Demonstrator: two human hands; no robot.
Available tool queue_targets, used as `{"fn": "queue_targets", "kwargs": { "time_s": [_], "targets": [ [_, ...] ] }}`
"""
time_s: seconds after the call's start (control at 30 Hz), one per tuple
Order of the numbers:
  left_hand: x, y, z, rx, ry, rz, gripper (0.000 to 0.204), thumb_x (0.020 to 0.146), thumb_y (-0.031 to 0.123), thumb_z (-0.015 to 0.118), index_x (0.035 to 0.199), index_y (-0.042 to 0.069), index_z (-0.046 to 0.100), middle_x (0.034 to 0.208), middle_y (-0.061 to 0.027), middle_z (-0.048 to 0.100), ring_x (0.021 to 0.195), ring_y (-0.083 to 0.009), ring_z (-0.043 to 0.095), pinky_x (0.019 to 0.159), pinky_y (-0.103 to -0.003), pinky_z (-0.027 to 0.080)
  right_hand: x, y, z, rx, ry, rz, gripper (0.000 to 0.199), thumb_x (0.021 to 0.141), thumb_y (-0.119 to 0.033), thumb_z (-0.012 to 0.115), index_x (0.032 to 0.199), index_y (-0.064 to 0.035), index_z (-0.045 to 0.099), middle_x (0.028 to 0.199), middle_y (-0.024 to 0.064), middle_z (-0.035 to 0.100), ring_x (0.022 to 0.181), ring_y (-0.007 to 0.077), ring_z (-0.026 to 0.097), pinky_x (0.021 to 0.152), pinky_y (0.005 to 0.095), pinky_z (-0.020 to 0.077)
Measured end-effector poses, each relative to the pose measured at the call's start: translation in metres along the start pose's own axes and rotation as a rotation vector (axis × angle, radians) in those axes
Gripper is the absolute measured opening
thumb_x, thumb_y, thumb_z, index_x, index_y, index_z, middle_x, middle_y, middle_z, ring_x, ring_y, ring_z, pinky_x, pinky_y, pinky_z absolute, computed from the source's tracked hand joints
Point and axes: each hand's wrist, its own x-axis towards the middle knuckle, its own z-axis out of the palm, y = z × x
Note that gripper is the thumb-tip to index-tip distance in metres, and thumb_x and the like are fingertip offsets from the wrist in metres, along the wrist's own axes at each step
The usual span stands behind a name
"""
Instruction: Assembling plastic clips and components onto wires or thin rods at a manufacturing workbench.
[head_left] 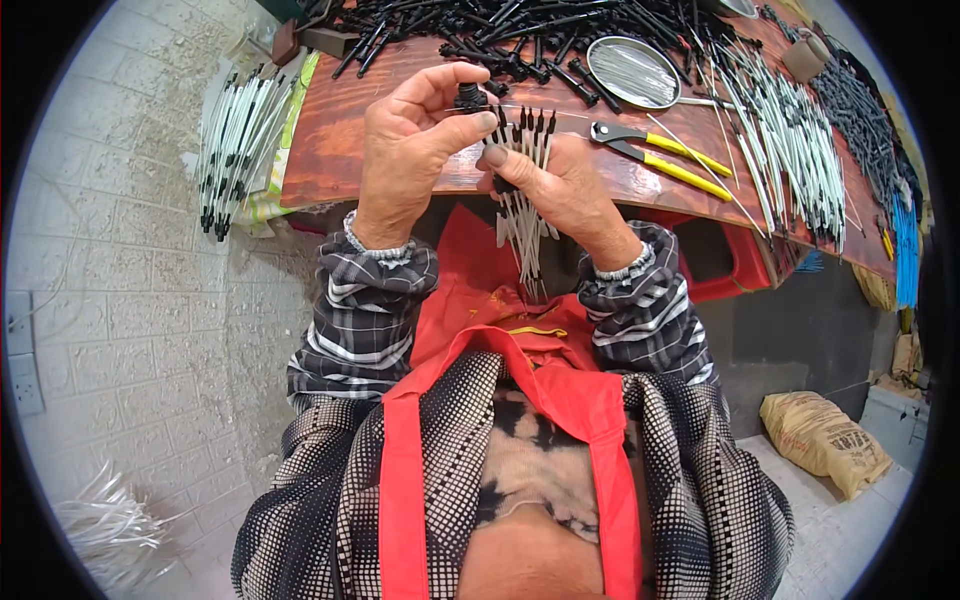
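Above the table's near edge, my left hand pinches a small black threaded plastic piece between thumb and fingers. Close beside it, my right hand is closed round a bundle of thin white rods with black tips. The rods hang down toward my lap, black ends up at my thumbs. A fine wire-like line runs sideways near the black tips; where it ends is hard to make out. Just right of my right hand lie yellow-handled nippers, jaws toward the hand.
Black plastic parts heap along the back of the wooden table. An oval metal dish holds thin pins. More white rods lie at right and far left. A sack rests on the floor.
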Motion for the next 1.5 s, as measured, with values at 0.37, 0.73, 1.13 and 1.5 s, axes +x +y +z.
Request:
{"fn": "queue_targets", "kwargs": {
  "time_s": [0.37,0.73,1.13,1.5],
  "targets": [
    [-0.012,-0.006,0.017,-0.182,0.091,-0.114,0.037,0.089,-0.002,0.062,0.126,-0.002,0.057,0.107,-0.0079,0.065,0.094,-0.0135,0.065,0.081,-0.026,0.054,0.0,0.008,-0.001,-0.02,0.015,-0.005,0.03,0.093,-0.026,0.064,0.077,-0.0007,0.066,0.06,0.0016,0.06,0.056,0.0091,0.053,0.051,0.0287,0.0423],
    [-0.014,-0.022,0.023,-0.383,0.158,-0.157,0.035,0.093,0.004,0.062,0.127,-0.003,0.055,0.104,-0.0095,0.067,0.094,-0.0171,0.067,0.074,-0.024,0.057,-0.001,0.017,-0.006,-0.073,-0.03,0.01,0.027,0.097,-0.023,0.061,0.094,0.0033,0.066,0.072,0.0018,0.064,0.067,0.0089,0.06,0.058,0.0257,0.0479],
    [-0.02,-0.032,0.029,-0.416,0.22,-0.011,0.027,0.092,0.003,0.064,0.118,-0.005,0.058,0.1,-0.0125,0.067,0.09,-0.0191,0.067,0.079,-0.029,0.057,-0.001,0.014,-0.001,0.177,0.06,-0.004,0.024,0.087,-0.021,0.071,0.095,0.0016,0.07,0.072,0.0007,0.065,0.067,0.0053,0.058,0.058,0.024,0.0474],
    [-0.019,-0.033,0.026,-0.388,0.223,0.009,0.025,0.092,0.003,0.064,0.116,-0.002,0.059,0.107,-0.009,0.068,0.094,-0.0165,0.066,0.082,-0.029,0.054,-0.005,0.009,0.0,0.122,0.152,0.066,0.025,0.089,-0.026,0.073,0.081,-0.0022,0.07,0.069,-0.0028,0.062,0.064,0.0037,0.056,0.056,0.0209,0.0459]
  ]
}}
